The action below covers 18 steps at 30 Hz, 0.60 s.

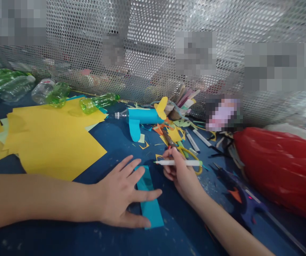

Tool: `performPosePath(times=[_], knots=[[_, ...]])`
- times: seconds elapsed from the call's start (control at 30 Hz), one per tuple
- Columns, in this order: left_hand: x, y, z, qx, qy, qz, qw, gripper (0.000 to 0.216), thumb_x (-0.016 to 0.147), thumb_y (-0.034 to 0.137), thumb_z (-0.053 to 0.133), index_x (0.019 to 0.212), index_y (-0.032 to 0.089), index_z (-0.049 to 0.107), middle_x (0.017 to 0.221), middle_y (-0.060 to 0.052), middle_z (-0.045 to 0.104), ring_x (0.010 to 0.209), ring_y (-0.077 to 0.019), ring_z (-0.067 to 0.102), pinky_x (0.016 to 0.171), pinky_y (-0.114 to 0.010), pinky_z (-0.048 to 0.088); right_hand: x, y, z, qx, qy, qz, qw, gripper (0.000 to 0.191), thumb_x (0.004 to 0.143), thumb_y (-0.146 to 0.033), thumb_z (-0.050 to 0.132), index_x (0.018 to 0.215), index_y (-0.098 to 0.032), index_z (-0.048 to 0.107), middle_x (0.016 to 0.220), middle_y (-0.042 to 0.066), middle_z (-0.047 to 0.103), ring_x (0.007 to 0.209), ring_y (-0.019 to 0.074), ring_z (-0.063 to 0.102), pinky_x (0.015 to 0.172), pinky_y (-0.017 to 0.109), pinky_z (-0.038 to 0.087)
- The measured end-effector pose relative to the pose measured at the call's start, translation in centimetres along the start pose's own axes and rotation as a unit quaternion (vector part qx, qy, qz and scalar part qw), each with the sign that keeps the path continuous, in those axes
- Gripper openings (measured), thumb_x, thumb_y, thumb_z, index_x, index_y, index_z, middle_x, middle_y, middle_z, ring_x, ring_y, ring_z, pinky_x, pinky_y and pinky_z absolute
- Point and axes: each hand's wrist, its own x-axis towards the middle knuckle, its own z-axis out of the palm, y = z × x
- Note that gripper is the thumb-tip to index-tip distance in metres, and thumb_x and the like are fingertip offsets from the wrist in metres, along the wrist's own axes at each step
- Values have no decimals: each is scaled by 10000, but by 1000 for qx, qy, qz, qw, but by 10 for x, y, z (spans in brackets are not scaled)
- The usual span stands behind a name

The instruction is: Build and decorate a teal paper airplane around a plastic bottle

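Note:
My left hand point(126, 193) lies spread over a blue paper strip point(153, 211), fingers apart, the thumb and fingers resting on it. Between the fingers of my right hand point(179, 170) is a white marker pen point(170, 163) with a green tip pointing left, held above the table to the right of the strip. Just beyond the hands lies a clear plastic bottle wrapped in blue paper point(144, 115), with a rounded blue flap and yellow paper pieces point(162, 107) at its tail end. Scissors with yellow handles point(199, 167) are partly hidden behind my right hand.
Yellow paper sheets point(54, 138) spread across the left. Plastic bottles point(16, 87) lie along the perforated metal wall point(147, 46). At right are a blue glue gun point(246, 202) and a red plastic bag point(281, 167). Paper scraps point(174, 133) and markers point(192, 141) litter the middle.

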Motion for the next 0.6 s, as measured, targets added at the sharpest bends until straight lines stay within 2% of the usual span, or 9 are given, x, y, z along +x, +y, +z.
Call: performPosePath(times=[0.13, 0.2, 0.33, 0.47, 0.6], knots=[[1, -4, 1, -19, 6, 80, 997, 428, 860, 356, 444, 1251, 207, 528, 1454, -161, 354, 1404, -351, 190, 1091, -524, 270, 0, -1, 1, 12, -3, 9, 1000, 433, 754, -640, 578, 722, -213, 516, 428, -83, 382, 351, 59, 253, 313, 178, 220], [3, -5, -1, -26, -19, 108, 994, 413, 836, 319, 443, 1213, 180, 538, 1439, -163, 378, 1403, -336, 202, 1105, -500, 261, 0, 0, 0, 16, -2, 10, 1000, 429, 758, -634, 578, 720, -211, 521, 430, -83, 382, 352, 57, 249, 315, 178, 228], [4, -4, -3, -3, -27, 93, 995, 367, 807, 311, 461, 1139, 218, 583, 1286, -153, 500, 1336, -382, 297, 1092, -562, 228, 1, 1, 0, 22, -3, 7, 1000, 426, 764, -627, 576, 713, -207, 530, 436, -79, 386, 353, 56, 241, 312, 177, 223], [4, -3, -2, 21, 41, 83, 995, 383, 828, 421, 456, 1106, 218, 623, 998, -142, 566, 1125, -357, 457, 1036, -571, 298, 0, 0, 1, 24, 0, 1, 1000, 418, 769, -615, 575, 700, -206, 532, 439, -77, 383, 354, 57, 243, 312, 176, 217], [5, -3, 1, 25, 109, 103, 988, 520, 865, 526, 361, 966, 118, 668, 728, -107, 544, 831, -283, 509, 919, -519, 424, 0, -2, 3, 39, 11, -12, 999, 410, 756, -603, 599, 685, -203, 542, 440, -70, 400, 357, 56, 247, 310, 172, 218]])
